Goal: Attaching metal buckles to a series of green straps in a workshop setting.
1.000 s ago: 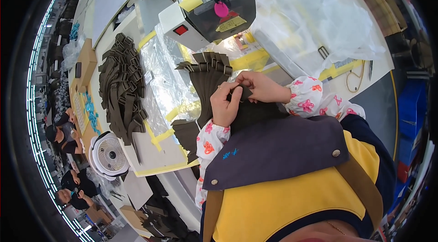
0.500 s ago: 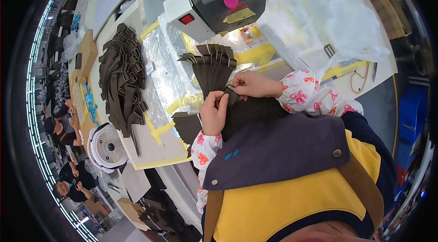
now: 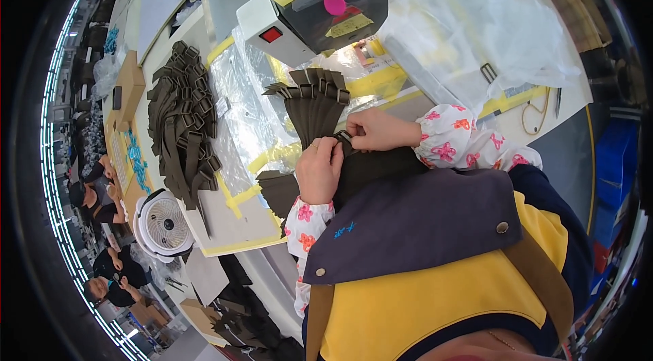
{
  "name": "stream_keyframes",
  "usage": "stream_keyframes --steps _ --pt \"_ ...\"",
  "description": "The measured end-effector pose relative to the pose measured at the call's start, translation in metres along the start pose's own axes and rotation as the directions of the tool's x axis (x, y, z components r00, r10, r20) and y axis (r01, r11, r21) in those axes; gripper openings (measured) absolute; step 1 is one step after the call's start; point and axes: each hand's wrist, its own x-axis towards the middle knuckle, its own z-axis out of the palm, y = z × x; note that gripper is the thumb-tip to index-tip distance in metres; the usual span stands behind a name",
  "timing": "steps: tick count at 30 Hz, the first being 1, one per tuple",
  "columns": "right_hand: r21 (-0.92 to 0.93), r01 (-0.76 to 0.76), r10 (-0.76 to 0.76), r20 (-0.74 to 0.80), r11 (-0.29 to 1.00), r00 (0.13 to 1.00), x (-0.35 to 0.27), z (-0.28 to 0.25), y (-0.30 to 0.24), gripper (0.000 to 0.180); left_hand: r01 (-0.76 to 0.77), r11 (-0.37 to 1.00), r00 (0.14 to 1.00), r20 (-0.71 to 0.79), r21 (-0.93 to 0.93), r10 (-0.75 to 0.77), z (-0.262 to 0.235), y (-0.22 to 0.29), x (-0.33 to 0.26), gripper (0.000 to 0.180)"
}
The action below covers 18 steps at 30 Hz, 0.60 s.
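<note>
My left hand [image 3: 320, 169] and my right hand [image 3: 376, 129] meet at a dark brown webbing strap with a metal buckle [image 3: 343, 138], both pinching it close to my chest. Just beyond my fingers a fan of several brown straps with buckles [image 3: 313, 99] lies spread on the table. The lower ends of the straps [image 3: 371, 167] hang down over the table edge toward my apron.
A sewing machine head [image 3: 320, 4] stands behind the straps. A big heap of finished brown straps [image 3: 183, 123] lies at left. Clear plastic sheeting [image 3: 469, 21] covers the table at right. A small white fan [image 3: 162, 223] sits at lower left. Other people [image 3: 102, 184] work far left.
Both hands have slid down the strap bundle toward me. The fanned straps with buckles now lie uncovered beyond my fingers.
</note>
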Motion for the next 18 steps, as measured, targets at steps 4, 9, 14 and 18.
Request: stream_keyframes --steps 4,9,14,18 --pt "-0.063 0.094 -0.098 -0.07 0.994 0.993 -0.004 0.005 -0.002 0.014 0.062 0.988 0.998 -0.019 -0.139 -0.065 0.003 -0.003 -0.001 0.008" --pt "-0.145 0.222 -0.239 -0.117 0.964 0.964 -0.009 0.01 0.003 0.013 0.047 0.994 0.998 -0.029 -0.103 -0.05 0.014 -0.004 -0.001 0.01" --pt "0.412 0.025 -0.012 -0.035 0.911 0.999 -0.011 0.001 -0.003 0.01 0.277 0.643 0.92 0.004 -0.714 -0.392 0.028 -0.002 0.001 0.021" --pt "0.296 0.1 -0.081 -0.078 0.95 0.994 -0.022 -0.017 -0.003 0.011 0.284 0.795 0.955 0.231 -0.535 -0.186 0.029 -0.012 0.008 0.023"
